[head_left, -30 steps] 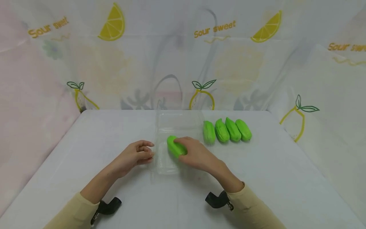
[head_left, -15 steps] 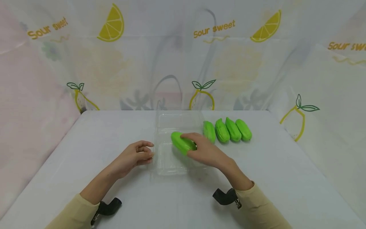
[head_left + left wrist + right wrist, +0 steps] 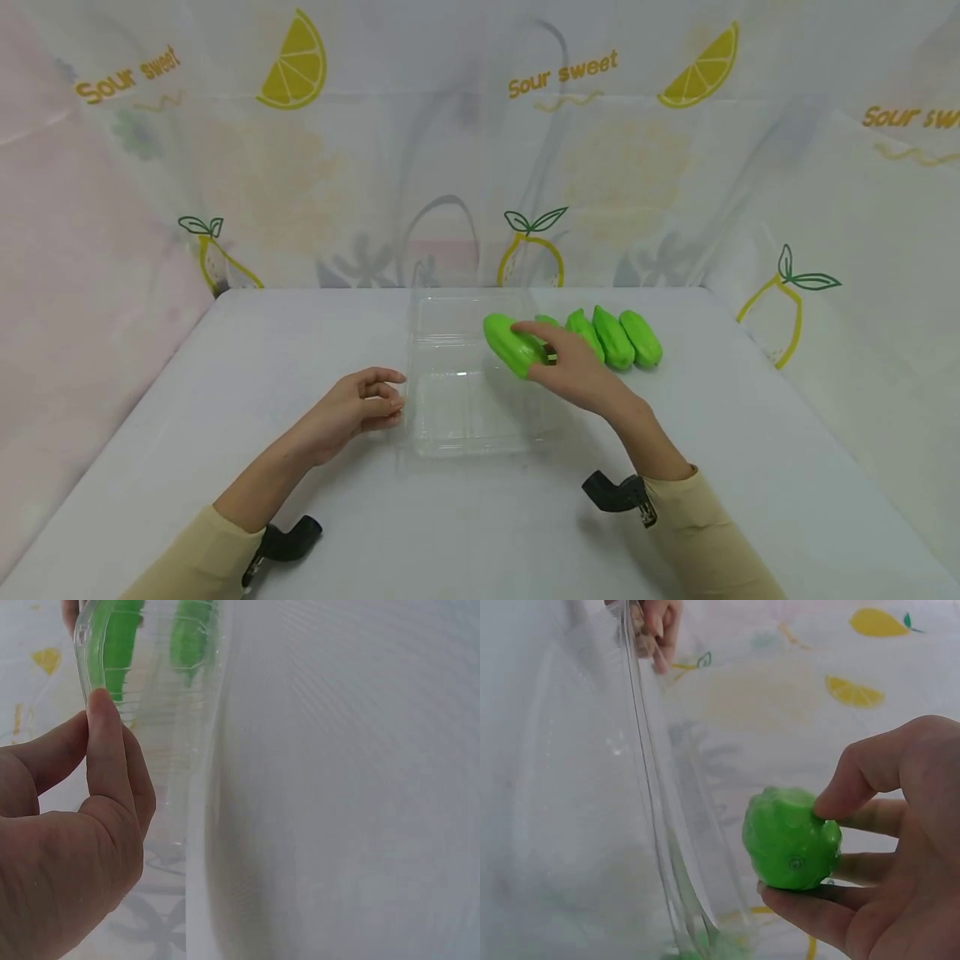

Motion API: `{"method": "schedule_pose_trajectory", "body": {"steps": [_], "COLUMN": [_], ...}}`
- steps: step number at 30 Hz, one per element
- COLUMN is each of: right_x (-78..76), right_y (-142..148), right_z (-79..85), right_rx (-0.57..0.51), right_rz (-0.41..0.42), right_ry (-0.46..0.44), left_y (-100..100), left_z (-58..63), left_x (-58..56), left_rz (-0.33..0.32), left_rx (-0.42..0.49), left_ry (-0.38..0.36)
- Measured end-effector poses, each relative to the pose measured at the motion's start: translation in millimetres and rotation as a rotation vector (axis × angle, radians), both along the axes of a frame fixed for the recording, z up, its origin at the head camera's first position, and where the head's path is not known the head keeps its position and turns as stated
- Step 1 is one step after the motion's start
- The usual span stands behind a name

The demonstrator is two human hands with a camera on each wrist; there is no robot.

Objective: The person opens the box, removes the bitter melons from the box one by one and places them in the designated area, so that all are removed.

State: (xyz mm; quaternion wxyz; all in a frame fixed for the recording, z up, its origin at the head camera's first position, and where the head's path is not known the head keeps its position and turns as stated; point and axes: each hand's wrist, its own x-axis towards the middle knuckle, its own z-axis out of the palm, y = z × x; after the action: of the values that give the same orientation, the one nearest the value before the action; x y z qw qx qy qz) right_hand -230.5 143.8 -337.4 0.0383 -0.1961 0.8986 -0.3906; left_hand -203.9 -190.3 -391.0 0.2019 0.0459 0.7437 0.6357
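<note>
My right hand grips a bright green bitter melon between thumb and fingers, lifted over the right part of a clear plastic clamshell box. Its bumpy round end faces the camera in the right wrist view. The box lies unfolded, lid toward the wall, and its front tray holds nothing. At the box's left edge, my left hand pinches the rim between thumb and fingertips, as the left wrist view shows.
Several more bitter melons stand in a row right of the box's lid, the nearest partly hidden by my right hand. A white cloth covers the table. Behind rises a lemon-print curtain.
My right hand has lifted the bitter melon up from the box's tray and carried it right and away from me. The left hand stays at the box's edge.
</note>
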Motion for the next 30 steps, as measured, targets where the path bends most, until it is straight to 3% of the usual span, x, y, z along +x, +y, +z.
{"method": "schedule_pose_trajectory", "body": {"steps": [9, 15, 30], "right_x": [-18.3, -29.0, -32.5], "right_y": [33.4, 58.9, 103.1], "right_z": [-0.2, -5.1, -4.5], "right_rx": [-0.01, -0.01, -0.034], "right_rz": [-0.136, -0.21, -0.341], "right_ry": [-0.023, 0.01, 0.092], "left_y": [-1.3, -0.8, 0.2], "left_z": [1.7, 1.8, 0.6], "left_x": [0.7, 0.5, -0.4], "left_rz": [-0.006, -0.011, 0.004], "left_rx": [-0.004, -0.003, 0.004], "left_ry": [0.002, 0.002, -0.004]}}
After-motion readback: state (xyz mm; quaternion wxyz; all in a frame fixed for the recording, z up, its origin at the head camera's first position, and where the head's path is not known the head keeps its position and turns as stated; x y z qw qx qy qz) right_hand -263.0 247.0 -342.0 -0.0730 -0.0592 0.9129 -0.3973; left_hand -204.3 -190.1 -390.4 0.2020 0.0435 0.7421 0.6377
